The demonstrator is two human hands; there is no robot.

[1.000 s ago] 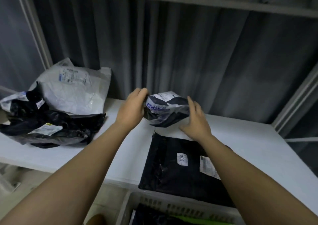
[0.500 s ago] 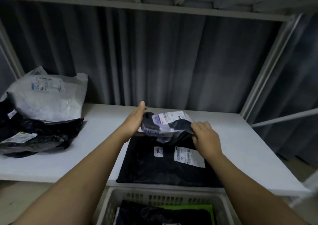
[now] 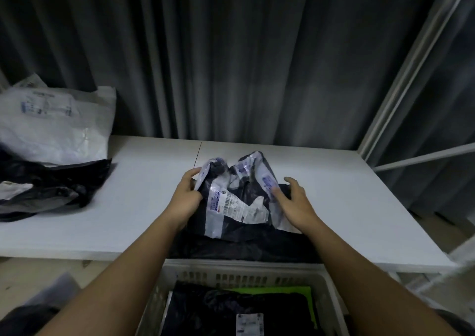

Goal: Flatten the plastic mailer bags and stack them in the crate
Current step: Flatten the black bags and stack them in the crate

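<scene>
Two bare arms reach forward from the near edge, side by side, with a gap between them. The left arm comes in from the near left and points far and a bit to the right. The left hand has its thumb up and its fingers bent in, pinching something at its left edge. The right arm comes in from the near right. The right hand lies with its back up and its fingers spread and mostly straight, pressing down. The two hands are apart.
</scene>
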